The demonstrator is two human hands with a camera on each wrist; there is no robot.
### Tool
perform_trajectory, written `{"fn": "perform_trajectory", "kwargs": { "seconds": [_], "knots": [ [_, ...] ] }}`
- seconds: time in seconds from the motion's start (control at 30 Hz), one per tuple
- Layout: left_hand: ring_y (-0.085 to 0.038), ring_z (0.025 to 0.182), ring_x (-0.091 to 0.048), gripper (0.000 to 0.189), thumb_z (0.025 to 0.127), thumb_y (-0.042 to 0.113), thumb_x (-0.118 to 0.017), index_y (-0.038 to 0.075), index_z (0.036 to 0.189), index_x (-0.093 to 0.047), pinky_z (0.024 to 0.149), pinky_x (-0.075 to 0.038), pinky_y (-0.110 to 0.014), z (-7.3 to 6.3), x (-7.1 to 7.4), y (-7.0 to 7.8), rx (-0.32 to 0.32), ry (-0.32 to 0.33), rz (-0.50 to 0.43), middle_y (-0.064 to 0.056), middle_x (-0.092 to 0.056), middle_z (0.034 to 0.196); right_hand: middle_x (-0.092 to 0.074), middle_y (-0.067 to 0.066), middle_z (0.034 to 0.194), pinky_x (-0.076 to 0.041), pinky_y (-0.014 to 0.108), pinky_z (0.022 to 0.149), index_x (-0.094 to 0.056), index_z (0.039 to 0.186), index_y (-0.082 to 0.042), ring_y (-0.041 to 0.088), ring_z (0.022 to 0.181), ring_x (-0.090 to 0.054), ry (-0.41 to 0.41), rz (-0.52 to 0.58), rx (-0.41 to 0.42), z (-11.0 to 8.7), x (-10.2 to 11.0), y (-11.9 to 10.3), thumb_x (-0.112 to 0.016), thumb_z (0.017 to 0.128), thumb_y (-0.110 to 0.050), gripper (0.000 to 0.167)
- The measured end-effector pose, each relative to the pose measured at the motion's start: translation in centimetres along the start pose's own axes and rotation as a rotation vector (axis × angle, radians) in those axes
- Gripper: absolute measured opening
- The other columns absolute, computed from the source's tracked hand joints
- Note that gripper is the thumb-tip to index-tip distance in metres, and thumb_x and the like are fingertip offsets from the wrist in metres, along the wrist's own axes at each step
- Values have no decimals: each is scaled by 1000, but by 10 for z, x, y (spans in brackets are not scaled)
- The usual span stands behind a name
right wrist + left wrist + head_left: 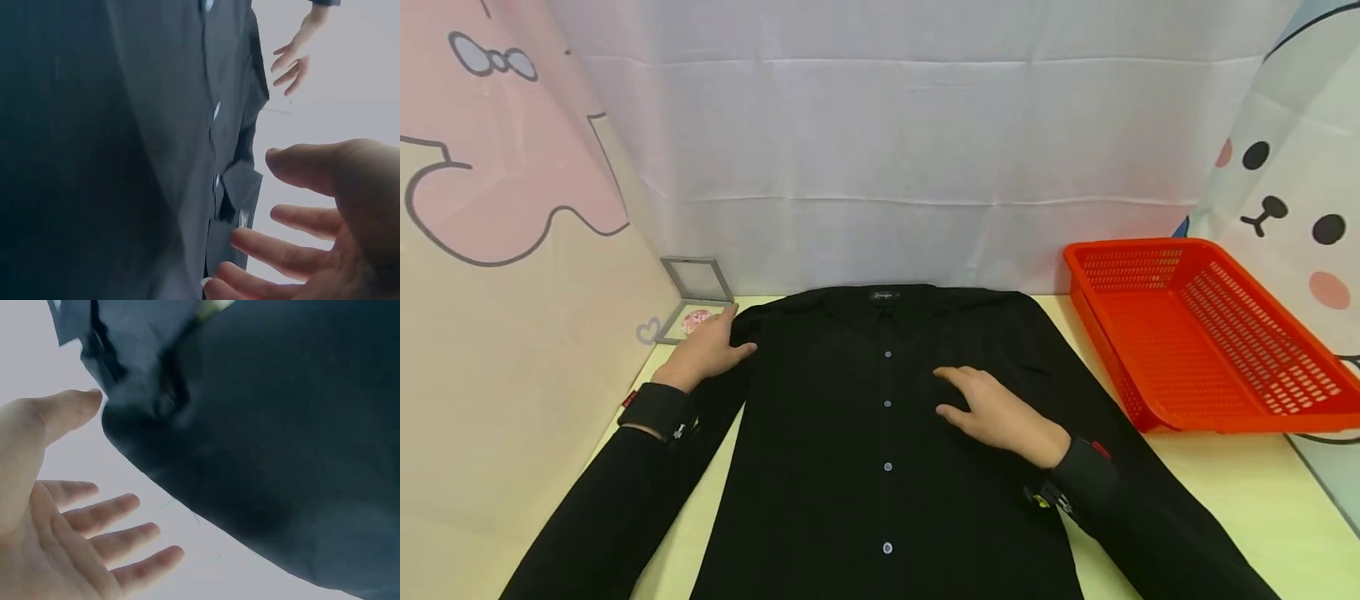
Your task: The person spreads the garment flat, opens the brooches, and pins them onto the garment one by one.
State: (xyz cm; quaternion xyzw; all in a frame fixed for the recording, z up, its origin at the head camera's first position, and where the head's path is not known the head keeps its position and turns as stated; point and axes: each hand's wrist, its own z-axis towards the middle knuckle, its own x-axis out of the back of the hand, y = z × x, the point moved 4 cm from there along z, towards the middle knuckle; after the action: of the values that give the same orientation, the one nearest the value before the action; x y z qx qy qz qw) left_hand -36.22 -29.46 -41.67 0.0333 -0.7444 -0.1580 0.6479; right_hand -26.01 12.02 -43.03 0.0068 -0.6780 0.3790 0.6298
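Note:
A black button-up shirt [820, 417] lies spread out, front up, on the pale yellow table, its collar at the far side and a row of light buttons down its middle. Above the shirt's left shoulder is my left hand [706, 348], its thumb apart from its fingers; in the left wrist view, the fingers [112, 515] are spread beside the dark cloth and hold nothing. My right hand [1007, 417] hovers over the right half of the shirt front. The right wrist view shows its fingers [281, 253] loosely bent, with nothing between them.
A red-orange plastic basket [1105, 354] with perforated sides stands to the right of the shirt. At the back left is an open grey-edged case [700, 283] with a pink round piece inside. White cloth [880, 150] hangs behind the table, with cartoon-printed sheets at both sides.

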Motion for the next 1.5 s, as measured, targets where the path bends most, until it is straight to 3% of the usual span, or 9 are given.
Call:
{"fn": "perform_trajectory", "kwargs": {
  "seconds": [0.23,0.43,0.57,0.83,1.03,1.17,1.3,1.5],
  "knots": [
    [-60,140,-34,85,101,33,-63,-16,156,-21,113,-34,-70,9,2,-37,83,73,-4,-45,-32,152,-61,19,140,-51,53,104,-55,144,0,36,127,-60,-44,30,-6,-20,-11,-13,-72,98,-21,54],
    [-62,132,-43,86,100,36,-60,-18,155,-19,102,-41,-75,10,4,-72,189,137,-53,-47,-36,147,-60,17,141,-49,55,105,-56,144,-3,37,130,-56,-77,45,-7,-29,-17,-21,-73,98,-24,53],
    [-63,131,-43,80,102,35,-55,-18,154,-22,99,-42,-76,14,3,-88,213,161,-71,-48,-37,145,-58,15,142,-47,55,108,-57,144,-5,36,134,-53,-71,53,-43,-33,-16,-21,-73,97,-26,54],
    [-62,111,-55,60,101,25,-53,-23,135,-42,91,-47,-69,29,-8,-99,179,165,-44,-47,-53,125,-58,16,144,-46,56,109,-57,145,-7,37,135,-52,-52,49,-101,-39,-11,-13,-74,97,-28,55],
    [-61,111,-57,52,100,25,-57,-17,129,-53,89,-48,-69,38,-12,-100,189,226,-18,-43,-57,126,-57,15,144,-47,56,109,-56,146,-8,36,135,-52,-50,48,-109,-42,-11,-11,-74,97,-29,56],
    [-56,97,-64,42,97,26,-60,-11,116,-65,71,-52,-65,40,-10,-99,211,279,-12,-36,-67,113,-57,14,145,-47,56,108,-56,146,-9,36,135,-52,-44,47,-111,-44,-10,-11,-74,97,-29,56],
    [-47,83,-64,36,94,28,-62,-6,101,-68,57,-46,-56,42,-9,-100,248,294,-25,-31,-69,98,-57,14,145,-46,56,109,-56,146,-9,36,135,-51,-46,48,-121,-47,-10,-11,-74,97,-30,56],
    [-52,87,-63,39,93,33,-61,-5,89,-64,70,-47,-68,44,-10,-98,347,285,-39,-34,-66,97,-59,14,143,-48,55,106,-59,142,-7,36,132,-53,-23,16,-87,-47,-10,-12,-74,96,-27,53]
  ]
}}
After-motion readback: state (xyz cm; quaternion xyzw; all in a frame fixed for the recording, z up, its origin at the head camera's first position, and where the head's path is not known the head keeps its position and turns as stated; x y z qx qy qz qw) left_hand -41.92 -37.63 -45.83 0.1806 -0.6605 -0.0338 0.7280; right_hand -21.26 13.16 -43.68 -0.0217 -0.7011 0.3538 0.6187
